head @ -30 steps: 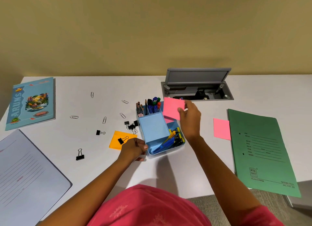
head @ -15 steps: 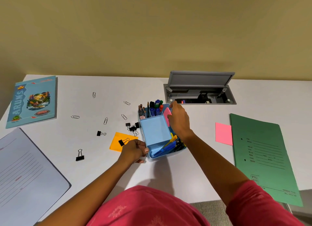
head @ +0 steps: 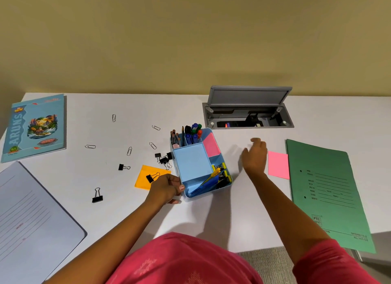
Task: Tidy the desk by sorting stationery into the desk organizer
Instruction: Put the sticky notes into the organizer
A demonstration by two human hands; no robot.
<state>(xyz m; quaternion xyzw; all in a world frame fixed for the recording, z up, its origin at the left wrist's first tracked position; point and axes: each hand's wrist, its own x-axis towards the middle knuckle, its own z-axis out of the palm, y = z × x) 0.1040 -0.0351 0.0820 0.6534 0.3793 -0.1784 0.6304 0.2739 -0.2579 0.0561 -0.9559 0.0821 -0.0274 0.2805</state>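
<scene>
Think of the desk organizer point(head: 191, 166) as the middle of a clock, with 12 pointing at the wall.

Far out at 8, a grey folder point(head: 31, 216) runs off the left edge of the white desk point(head: 232, 201). At 10, a blue book point(head: 35, 128) lies close to that same edge. Between the book and the organizer, five paper clips point(head: 129, 151) lie spread apart, with bare desk around each one. Two lone binder clips point(head: 97, 195) sit at 8 and 9. An orange note point(head: 143, 179) lies near the organizer at 8, with one more black clip on top of it. A clip bunch point(head: 164, 158) sits right against the organizer's left wall at 10.

The left hand point(head: 167, 187) grips the organizer's near left corner, with its fingers curled round the wall. Inside the organizer, pens point(head: 193, 131) and pencils stand up in the back pockets. A pink note point(head: 211, 145) leans in the back right pocket.

At 6, the desk is bare all the way to its front edge.

The right hand point(head: 255, 156) hangs at 3, apart from the organizer and holding nothing. Its fingers are loose and a little bent, and the tips are blurry. Just beside it lies a second pink note point(head: 278, 164), whose right edge meets a green folder point(head: 325, 192). The folder's near corner sticks out past the desk's front edge. At 1, a grey cable box point(head: 247, 112) is set into the desk with its lid up.
</scene>
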